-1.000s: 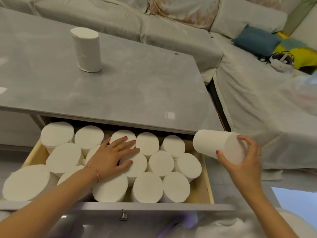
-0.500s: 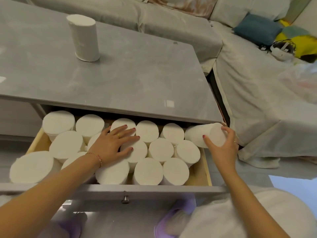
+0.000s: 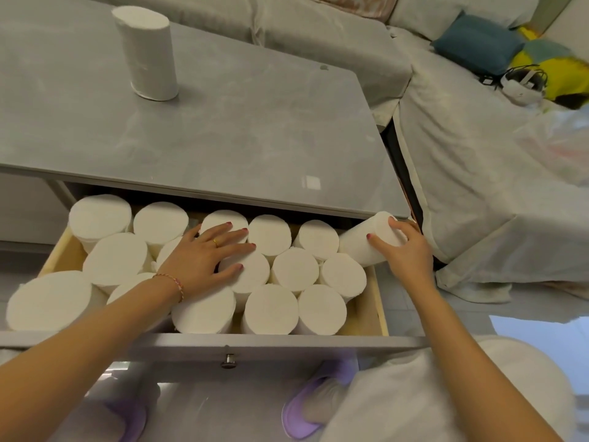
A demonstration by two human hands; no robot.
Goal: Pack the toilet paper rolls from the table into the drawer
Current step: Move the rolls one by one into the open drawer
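Fingers (image 3: 379, 245) of right hand (image 3: 406, 250) wrapped around a tilted white cylindrical toilet paper roll (image 3: 366, 242), thumb on the side facing the camera, other fingertips over its upper end. Held at the far right corner of the open light wooden drawer (image 3: 379, 301), leaning with its top toward the right, under the front edge of the grey stone-look desk (image 3: 239, 132). Touching the neighbouring upright rolls on its left.

Fingers (image 3: 237, 247) of left hand (image 3: 204, 256) spread apart and laid flat, palm down, on the flat white tops of the packed upright rolls (image 3: 296, 272) near the drawer's middle; not closed around anything. Gold ring (image 3: 216, 242) on one finger, thin pink braided bracelet (image 3: 173, 282) at the wrist. Red polish on the nails of both hands.

Drawer pulled out toward the camera, crowded with white rolls standing on end in rough rows, tops level; bare wooden floor visible only along the right side and front right corner. Grey drawer front (image 3: 255, 346) with a small round metal knob (image 3: 229, 360) at centre.

One more tall white paper roll (image 3: 146, 54) standing upright on the desk, far left, well apart from the drawer.

Beyond the desk, a sofa under a pale grey cover (image 3: 318, 30), with a blue cushion (image 3: 478, 43) and a white headset (image 3: 522, 82) to the right. Lilac slippers (image 3: 306, 413) below, on the floor.
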